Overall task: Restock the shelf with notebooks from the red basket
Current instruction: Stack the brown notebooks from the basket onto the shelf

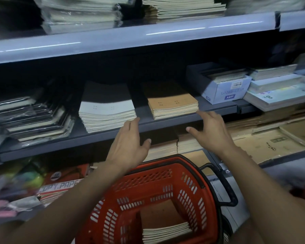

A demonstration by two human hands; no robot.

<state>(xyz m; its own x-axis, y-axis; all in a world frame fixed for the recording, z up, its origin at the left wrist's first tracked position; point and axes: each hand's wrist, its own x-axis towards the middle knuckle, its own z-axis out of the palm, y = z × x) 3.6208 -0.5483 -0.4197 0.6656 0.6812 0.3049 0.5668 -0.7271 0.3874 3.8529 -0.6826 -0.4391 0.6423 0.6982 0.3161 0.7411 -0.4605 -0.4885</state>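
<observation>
A stack of brown notebooks [173, 105] lies on the grey middle shelf [144, 123], with a taller stack of grey notebooks [106, 113] to its left. My left hand [128, 147] and my right hand [211, 131] hover just below the shelf's front edge, on either side of the brown stack, fingers spread and holding nothing. Below my arms stands the red basket [158, 192], and more brown notebooks [164, 224] lie at its bottom.
Wrapped dark notebooks [33, 118] are piled at the shelf's left. A pale blue box [222, 87] and flat paper packs [278, 95] sit at the right. The upper shelf [130, 37] overhangs. Cardboard sheets [271, 141] and copy paper [60, 184] fill the lower shelf.
</observation>
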